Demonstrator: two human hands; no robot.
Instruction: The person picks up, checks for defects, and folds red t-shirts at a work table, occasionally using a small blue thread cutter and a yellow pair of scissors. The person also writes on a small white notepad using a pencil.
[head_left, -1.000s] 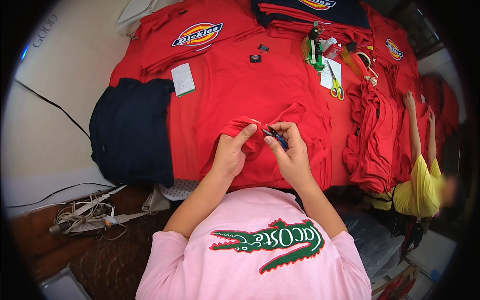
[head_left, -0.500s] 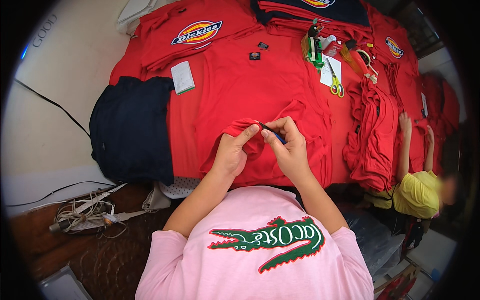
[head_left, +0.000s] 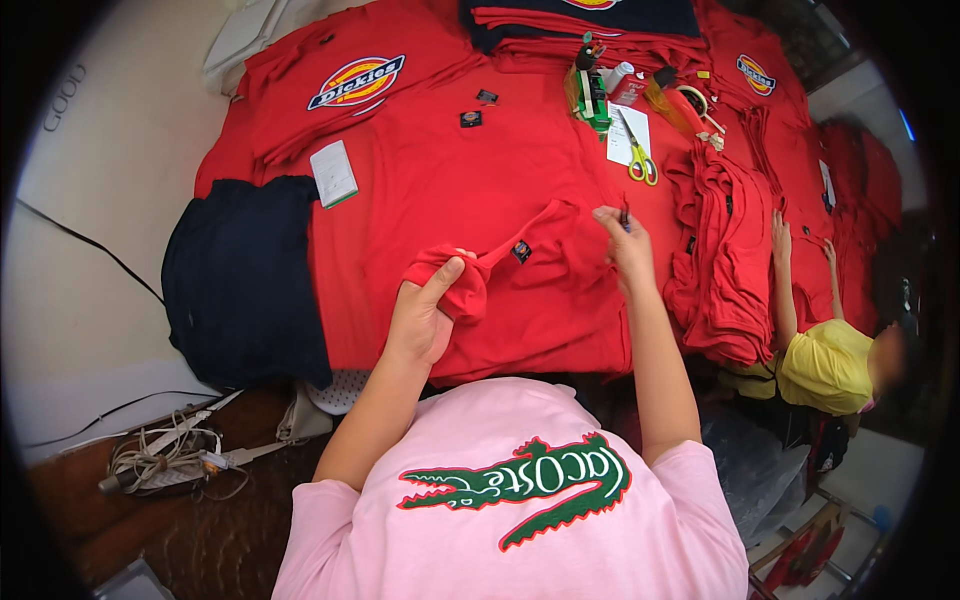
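My left hand [head_left: 425, 310] is closed around a bunched part of a red T-shirt [head_left: 530, 310]. The shirt's neckband stretches up and to the right from this hand, with a small dark label [head_left: 521, 251] on it. Out to the right, my right hand [head_left: 630, 245] is raised near the shirt's far edge. Its fingers are closed on a small dark tool [head_left: 625, 219]; most of the tool is hidden, so I cannot tell its exact kind. Another red T-shirt [head_left: 450, 170] lies flat beyond, with a dark neck label [head_left: 471, 119].
Dark navy garments [head_left: 245, 280] are piled at left, beside a white pad [head_left: 334, 174]. Yellow-green scissors [head_left: 640, 160], a green tape dispenser [head_left: 589, 95] and a tape roll [head_left: 697, 100] lie far right. Folded red shirts [head_left: 720, 250] separate me from a person in yellow [head_left: 825, 368].
My hands have moved apart: the right, with the small tool, up and right, the left down and left with the red cloth. The neckband and its label now show. The view has shifted slightly.
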